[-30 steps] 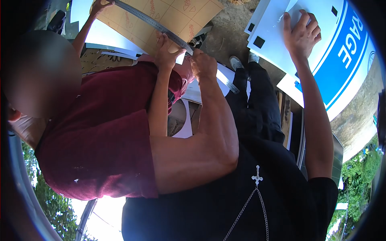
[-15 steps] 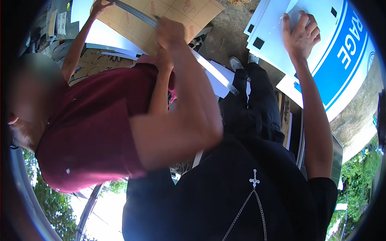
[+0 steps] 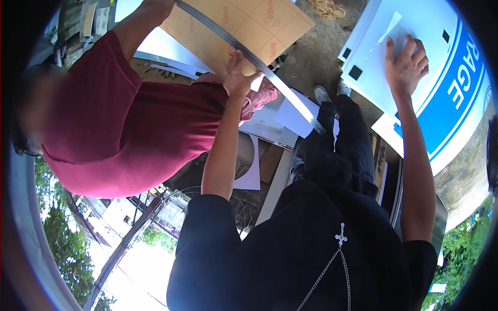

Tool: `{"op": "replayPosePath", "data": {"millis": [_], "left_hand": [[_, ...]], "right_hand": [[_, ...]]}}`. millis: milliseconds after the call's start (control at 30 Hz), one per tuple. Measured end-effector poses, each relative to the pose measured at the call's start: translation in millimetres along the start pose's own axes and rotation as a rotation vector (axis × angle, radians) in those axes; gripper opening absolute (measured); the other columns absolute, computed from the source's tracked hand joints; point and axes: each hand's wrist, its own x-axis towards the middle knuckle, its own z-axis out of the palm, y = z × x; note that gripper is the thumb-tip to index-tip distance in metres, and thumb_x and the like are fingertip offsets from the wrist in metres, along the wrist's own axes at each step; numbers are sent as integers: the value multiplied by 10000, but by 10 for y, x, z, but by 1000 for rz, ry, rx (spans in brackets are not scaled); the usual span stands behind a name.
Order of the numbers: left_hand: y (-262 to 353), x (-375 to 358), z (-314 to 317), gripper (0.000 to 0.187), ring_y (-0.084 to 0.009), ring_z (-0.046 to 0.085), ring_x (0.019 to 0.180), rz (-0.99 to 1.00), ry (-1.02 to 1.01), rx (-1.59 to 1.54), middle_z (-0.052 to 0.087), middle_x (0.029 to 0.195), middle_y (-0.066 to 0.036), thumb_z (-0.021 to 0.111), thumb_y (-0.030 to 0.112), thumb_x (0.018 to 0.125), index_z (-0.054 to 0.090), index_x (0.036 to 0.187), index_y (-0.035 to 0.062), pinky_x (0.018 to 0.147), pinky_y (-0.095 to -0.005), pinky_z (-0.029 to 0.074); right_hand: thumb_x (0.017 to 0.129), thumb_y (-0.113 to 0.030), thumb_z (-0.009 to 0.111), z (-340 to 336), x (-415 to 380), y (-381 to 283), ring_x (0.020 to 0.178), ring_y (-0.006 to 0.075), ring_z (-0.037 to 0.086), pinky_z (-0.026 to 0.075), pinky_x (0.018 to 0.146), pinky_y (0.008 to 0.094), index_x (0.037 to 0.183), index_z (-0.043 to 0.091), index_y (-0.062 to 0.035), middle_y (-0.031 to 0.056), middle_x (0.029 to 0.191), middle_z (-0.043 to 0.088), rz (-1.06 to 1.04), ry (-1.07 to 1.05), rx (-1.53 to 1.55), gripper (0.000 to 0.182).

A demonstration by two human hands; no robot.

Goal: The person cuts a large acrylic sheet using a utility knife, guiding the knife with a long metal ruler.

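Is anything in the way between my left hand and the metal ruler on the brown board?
Nothing visible. The left hand already rests on the ruler, which lies across the brown board. A co-worker's hand is at its far end.

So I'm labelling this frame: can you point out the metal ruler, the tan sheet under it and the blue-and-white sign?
metal ruler (image 3: 270,72): head view, middle of its length.
tan sheet (image 3: 249,20): head view, bare face above the ruler.
blue-and-white sign (image 3: 456,103): head view, blue band.
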Motion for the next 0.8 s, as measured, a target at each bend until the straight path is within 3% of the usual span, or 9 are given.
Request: {"op": "replayPosePath", "data": {"millis": [100, 300, 400, 800], "left_hand": [[-34, 14, 20, 1083, -248, 390, 1414, 64, 28, 129, 346, 1577, -90, 879, 450, 614, 390, 1496, 57, 1090, -377, 434], [-25, 10, 28, 1098, -233, 361, 1435, 27, 8, 135, 319, 1594, -61, 874, 476, 611, 377, 1505, 77, 1098, -373, 430], [-5, -5, 14, 1066, -310, 377, 1415, 53, 30, 91, 352, 1576, -65, 885, 426, 613, 399, 1495, 77, 1097, -388, 437], [-1, -5, 18, 1061, -288, 419, 1386, 39, 45, 85, 379, 1561, -51, 885, 428, 609, 403, 1498, 106, 1068, -393, 465]], "right_hand": [[948, -583, 483, 3, 10, -4, 1208, 364, 449, 365, 980, 575, 1324, 427, -145, 165, 1319, 443, 12, -8, -23, 580], [949, -587, 480, 3, 8, -4, 1203, 361, 449, 365, 981, 570, 1323, 426, -146, 162, 1316, 442, 18, -15, -14, 581], [950, -584, 482, -1, 7, -8, 1203, 355, 444, 362, 985, 566, 1321, 425, -148, 156, 1312, 438, 20, -24, -26, 576], [939, -557, 521, -55, 27, -45, 1190, 345, 435, 356, 979, 563, 1297, 418, -149, 144, 1295, 426, 19, -29, -15, 552]]}}
